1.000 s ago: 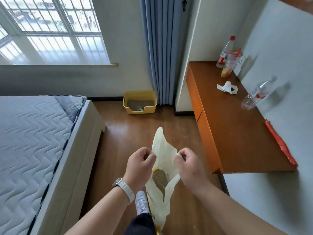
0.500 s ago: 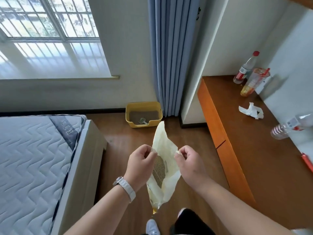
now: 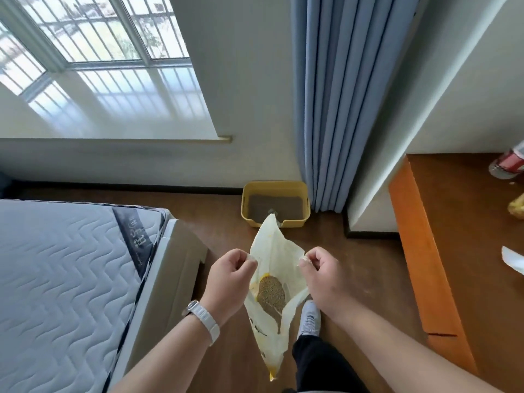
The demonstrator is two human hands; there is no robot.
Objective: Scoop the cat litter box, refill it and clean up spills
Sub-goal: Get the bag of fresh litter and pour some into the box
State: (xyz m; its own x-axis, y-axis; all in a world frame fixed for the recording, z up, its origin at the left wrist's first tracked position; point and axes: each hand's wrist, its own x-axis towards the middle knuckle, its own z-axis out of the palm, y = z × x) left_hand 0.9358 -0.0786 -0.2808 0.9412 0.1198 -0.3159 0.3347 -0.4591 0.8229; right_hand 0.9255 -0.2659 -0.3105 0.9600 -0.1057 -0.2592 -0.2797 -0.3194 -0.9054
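Over the floor (image 3: 354, 251), well short of the yellow litter box (image 3: 273, 185), an open litter bag (image 3: 272, 251) is pinched by the left hand (image 3: 231, 272) and right hand (image 3: 323, 275), whence granules could be spilled should one edge slip.

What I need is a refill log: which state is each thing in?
litter bag: open at the top, held up, litter inside
left hand: pinches the bag's left edge
right hand: pinches its right edge
litter box: upright on the floor, holds litter
curtain: bunched together
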